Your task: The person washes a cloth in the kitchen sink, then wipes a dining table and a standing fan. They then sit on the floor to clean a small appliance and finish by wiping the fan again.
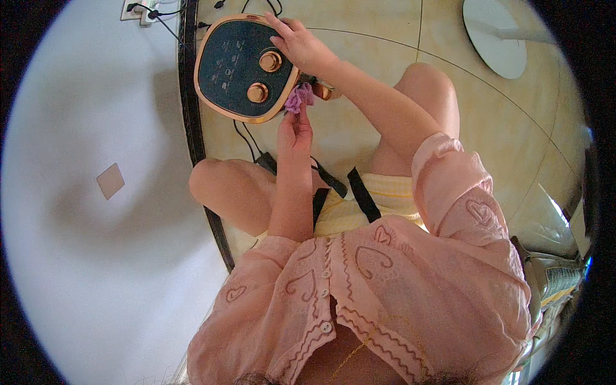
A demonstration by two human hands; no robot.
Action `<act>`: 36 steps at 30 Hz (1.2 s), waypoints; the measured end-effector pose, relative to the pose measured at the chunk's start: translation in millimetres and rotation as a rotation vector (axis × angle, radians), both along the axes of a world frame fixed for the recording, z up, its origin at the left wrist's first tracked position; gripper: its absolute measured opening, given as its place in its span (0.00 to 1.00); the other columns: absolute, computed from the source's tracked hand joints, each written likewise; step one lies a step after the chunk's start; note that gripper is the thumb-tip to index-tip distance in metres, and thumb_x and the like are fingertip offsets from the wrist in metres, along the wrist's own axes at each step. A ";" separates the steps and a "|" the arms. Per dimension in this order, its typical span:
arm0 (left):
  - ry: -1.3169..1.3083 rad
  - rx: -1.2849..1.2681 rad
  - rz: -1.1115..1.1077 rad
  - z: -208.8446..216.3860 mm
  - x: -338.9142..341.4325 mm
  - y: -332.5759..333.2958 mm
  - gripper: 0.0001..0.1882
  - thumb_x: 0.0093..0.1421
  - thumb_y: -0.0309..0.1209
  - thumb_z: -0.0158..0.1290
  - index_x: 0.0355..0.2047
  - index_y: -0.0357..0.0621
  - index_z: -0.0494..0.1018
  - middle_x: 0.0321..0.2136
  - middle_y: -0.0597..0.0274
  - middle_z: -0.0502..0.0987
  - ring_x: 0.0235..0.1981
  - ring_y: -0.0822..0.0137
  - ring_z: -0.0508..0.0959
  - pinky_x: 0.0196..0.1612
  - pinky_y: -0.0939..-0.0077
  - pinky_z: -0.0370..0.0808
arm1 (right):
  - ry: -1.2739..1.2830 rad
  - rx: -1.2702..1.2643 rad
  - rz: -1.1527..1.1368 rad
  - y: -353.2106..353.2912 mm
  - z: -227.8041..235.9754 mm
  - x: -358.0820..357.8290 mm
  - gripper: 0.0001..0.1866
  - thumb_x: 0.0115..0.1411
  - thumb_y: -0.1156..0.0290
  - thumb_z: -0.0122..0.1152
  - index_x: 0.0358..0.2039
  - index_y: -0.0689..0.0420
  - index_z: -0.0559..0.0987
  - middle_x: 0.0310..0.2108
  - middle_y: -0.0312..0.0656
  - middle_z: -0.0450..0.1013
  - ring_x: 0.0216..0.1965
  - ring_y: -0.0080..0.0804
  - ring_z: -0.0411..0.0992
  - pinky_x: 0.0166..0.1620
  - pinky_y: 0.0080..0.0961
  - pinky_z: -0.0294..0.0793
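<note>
An air fryer (226,74) with a dark top, a copper rim and two copper knobs sits on the floor in front of me. My left hand (296,131) pinches a crumpled purple cloth (298,99) and presses it against the fryer's near right side, beside the copper-coloured handle (323,92). Across the fryer's far right edge lies my right hand (303,46), its fingers stretched over the rim and the dark top. The fryer's side wall under the cloth is mostly hidden.
Black cables (170,32) run from a wall socket (135,9) at the far left. A black cord with a dark block (266,162) lies between the fryer and my legs. At the far right stands a round white base (491,38) on the tiled floor (359,45). The white wall (77,244) borders my left.
</note>
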State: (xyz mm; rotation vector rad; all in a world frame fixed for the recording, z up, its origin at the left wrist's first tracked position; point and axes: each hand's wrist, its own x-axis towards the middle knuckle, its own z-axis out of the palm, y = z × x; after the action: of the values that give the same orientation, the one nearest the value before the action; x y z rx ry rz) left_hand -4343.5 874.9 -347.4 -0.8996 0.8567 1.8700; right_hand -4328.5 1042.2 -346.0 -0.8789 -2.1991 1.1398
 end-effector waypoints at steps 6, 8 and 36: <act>0.282 -0.315 -0.183 -50.3 -8.3 -7.8 0.15 0.59 0.20 0.34 0.46 0.29 0.60 0.45 0.48 0.66 0.46 0.60 0.68 0.49 0.73 0.71 | 0.004 -0.011 0.022 -4.3 1.1 -6.3 0.25 0.61 0.60 0.41 0.58 0.45 0.52 0.48 0.54 0.60 0.46 0.52 0.64 0.47 0.37 0.66; 0.539 -0.247 -0.499 -57.1 -11.7 -17.7 0.15 0.59 0.19 0.33 0.47 0.29 0.60 0.45 0.48 0.66 0.46 0.60 0.68 0.49 0.74 0.71 | 0.024 -0.058 0.026 -0.7 -4.6 -7.3 0.25 0.61 0.60 0.40 0.58 0.45 0.51 0.49 0.54 0.59 0.47 0.51 0.63 0.49 0.37 0.65; 2.516 -0.704 -1.351 60.1 -7.7 85.2 0.23 0.56 0.33 0.45 0.52 0.41 0.59 0.54 0.52 0.57 0.55 0.58 0.57 0.54 0.58 0.54 | -0.033 -0.589 -0.442 21.1 -98.8 43.3 0.21 0.46 0.70 0.57 0.43 0.57 0.70 0.37 0.51 0.71 0.39 0.46 0.70 0.41 0.36 0.71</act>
State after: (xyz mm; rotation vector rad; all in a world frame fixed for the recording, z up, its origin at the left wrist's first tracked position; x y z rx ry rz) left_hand -4351.2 960.0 -287.3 2.0528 2.3359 0.3199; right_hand -4285.3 1063.3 -444.8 -1.5380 -1.5714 1.5588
